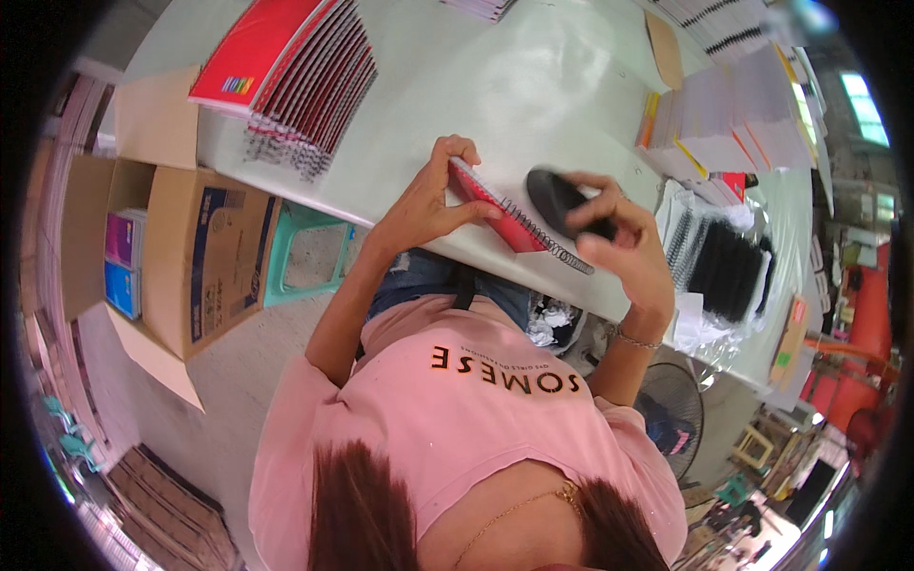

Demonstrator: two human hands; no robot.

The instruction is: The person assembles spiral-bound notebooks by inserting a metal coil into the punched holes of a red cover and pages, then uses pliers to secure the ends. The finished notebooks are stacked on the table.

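Note:
My left hand grips a red spiral-bound notebook by its left edge, holding it on the near edge of the pale table. The notebook's black wire coil runs along its right side. My right hand is closed on a black oval tool and holds it just above the coil side of the notebook. Both forearms come up from my pink shirt at the bottom of the view.
A fanned stack of red spiral notebooks lies at the table's far left. Stacks of white paper and a bag of black wire coils sit on the right. On the floor are a cardboard box, a teal stool and a fan.

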